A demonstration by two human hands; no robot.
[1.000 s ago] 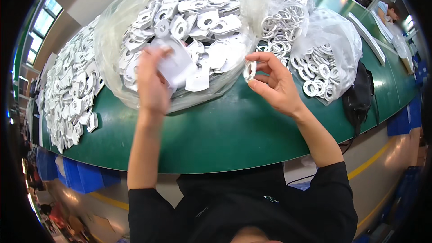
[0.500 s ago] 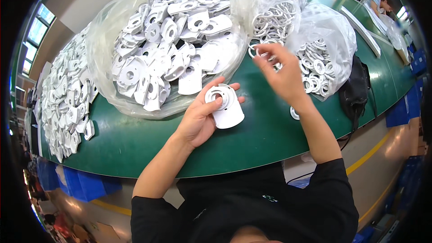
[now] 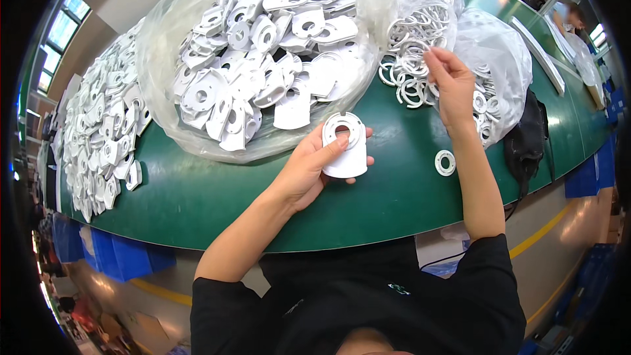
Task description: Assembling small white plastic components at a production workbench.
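My left hand is closed round a flat white plastic plate, rounded at one end and squared at the other. My thumb lies across the edge of its round hole, and a ring-shaped rim surrounds that hole. Over to the right, my right hand has thumb and forefinger pinched together at the heap of thin white rings. A white ring meets those fingertips; the other fingers are curled in. Between my forearms lies a single flat white ring on the green table.
A large clear bag of white plates spreads across the far middle. More plates are piled at left. At right stand a bag of rings, a black pouch and a long white strip. A person is at far right.
My right hand has moved right relative to the heap and its fingers have come together in a pinch. My left hand has turned the plate more upright. The single ring is now uncovered.
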